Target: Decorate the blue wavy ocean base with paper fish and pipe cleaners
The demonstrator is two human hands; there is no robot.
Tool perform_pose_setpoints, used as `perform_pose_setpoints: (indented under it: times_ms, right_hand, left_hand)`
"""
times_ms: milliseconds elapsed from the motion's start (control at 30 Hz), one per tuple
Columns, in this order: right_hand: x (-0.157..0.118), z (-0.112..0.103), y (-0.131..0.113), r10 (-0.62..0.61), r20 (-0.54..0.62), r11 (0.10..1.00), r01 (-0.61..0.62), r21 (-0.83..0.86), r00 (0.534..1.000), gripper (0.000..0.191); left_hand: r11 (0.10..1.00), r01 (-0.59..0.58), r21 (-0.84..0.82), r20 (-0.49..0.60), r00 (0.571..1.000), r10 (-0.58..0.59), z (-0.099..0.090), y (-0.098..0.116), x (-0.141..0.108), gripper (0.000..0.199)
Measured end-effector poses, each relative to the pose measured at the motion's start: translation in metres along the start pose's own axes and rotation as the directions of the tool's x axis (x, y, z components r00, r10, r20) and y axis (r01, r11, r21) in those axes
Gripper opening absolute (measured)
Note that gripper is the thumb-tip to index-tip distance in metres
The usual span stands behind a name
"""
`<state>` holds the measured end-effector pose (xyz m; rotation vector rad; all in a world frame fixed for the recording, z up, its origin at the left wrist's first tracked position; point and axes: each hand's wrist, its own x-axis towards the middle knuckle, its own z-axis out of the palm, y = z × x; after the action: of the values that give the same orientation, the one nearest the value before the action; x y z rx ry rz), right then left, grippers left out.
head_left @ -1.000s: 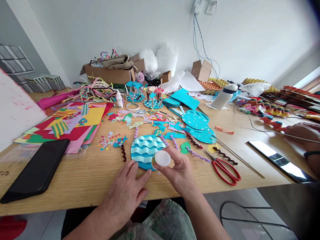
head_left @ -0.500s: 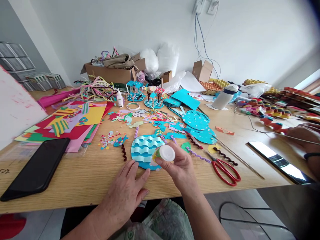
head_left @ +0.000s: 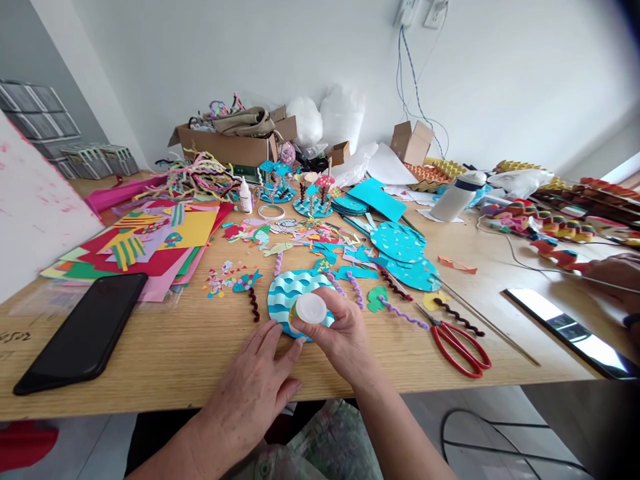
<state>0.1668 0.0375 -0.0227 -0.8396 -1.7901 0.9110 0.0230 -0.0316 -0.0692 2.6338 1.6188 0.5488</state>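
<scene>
Your wooden table [head_left: 160,383] fills the middle and bottom of the frame, with one large cardboard box [head_left: 225,147] at upper centre-left. Two phones lie on it: a black phone [head_left: 83,337] at lower left and a shiny phone [head_left: 565,331] at lower right, its near end lost in the dark edge. A co-worker's hand [head_left: 615,272] at the right edge is partly cut off.

Both your hands are at lower centre. Your left hand [head_left: 263,373] is spread flat with nothing pinched in it, its fingertips on the near edge of the one wavy-striped blue disc [head_left: 287,293] at the centre of the frame. Your right hand [head_left: 343,330] has thumb and fingers closed around one white-ended container [head_left: 311,309], directly over the disc's right part. You have at least three pale wavy strips there; your hand and the container cover the rest. The container's lower end is hidden, so I cannot tell whether it touches the disc.

Two speckled blue discs [head_left: 397,241] overlap right of centre, above one pair of red-handled scissors [head_left: 463,348]. One blue fish [head_left: 247,281] sits left of your disc, beside paper scraps [head_left: 220,280] too small to count.
</scene>
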Motion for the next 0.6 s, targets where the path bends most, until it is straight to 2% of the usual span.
perform_pose_setpoints:
  times_ms: [200,300,367,433,600]
  right_hand:
    - [0.000,0.002,0.003,0.049,0.007,0.998,-0.049,0.033,0.999,0.016]
    - [-0.002,0.001,0.012,0.156,-0.086,0.953,-0.127,0.276,0.984,0.014]
    - [-0.002,-0.001,0.017,0.261,-0.168,0.851,-0.145,0.504,0.951,0.015]
    - [-0.001,-0.002,0.020,0.356,-0.199,0.723,-0.134,0.678,0.913,0.018]
    - [0.003,-0.006,0.020,0.541,-0.168,0.459,-0.122,0.880,0.824,0.025]
  left_hand:
    - [1.000,-0.010,0.012,-0.001,1.000,0.010,-0.002,0.000,0.000,0.046]
    - [0.999,-0.022,0.038,-0.001,1.000,0.022,-0.004,0.000,0.001,0.045]
    - [0.998,-0.031,0.054,-0.006,0.999,0.031,-0.005,0.000,0.001,0.045]
    - [0.997,-0.037,0.065,-0.023,0.999,0.039,-0.004,-0.001,0.001,0.044]
    - [0.995,-0.045,0.088,-0.064,0.997,0.051,-0.001,-0.005,-0.001,0.049]
